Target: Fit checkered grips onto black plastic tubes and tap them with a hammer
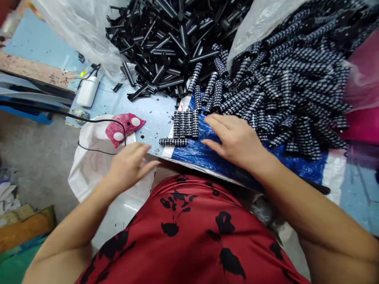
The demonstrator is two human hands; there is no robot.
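My right hand (233,138) lies flat with fingers stretched out on the blue tarp (207,154), next to a short row of patterned black-and-white grips (186,123) standing side by side. One more grip (173,141) lies crosswise just below that row. My left hand (128,165) hovers open at the table's near edge, left of the crosswise grip, above a white bag (89,161). Neither hand holds anything.
A big heap of patterned grips (296,86) covers the right of the table. A pile of plain black tubes (168,43) fills the back. A white charger (87,91), a black cable (94,120) and a pink pouch (124,127) sit at left.
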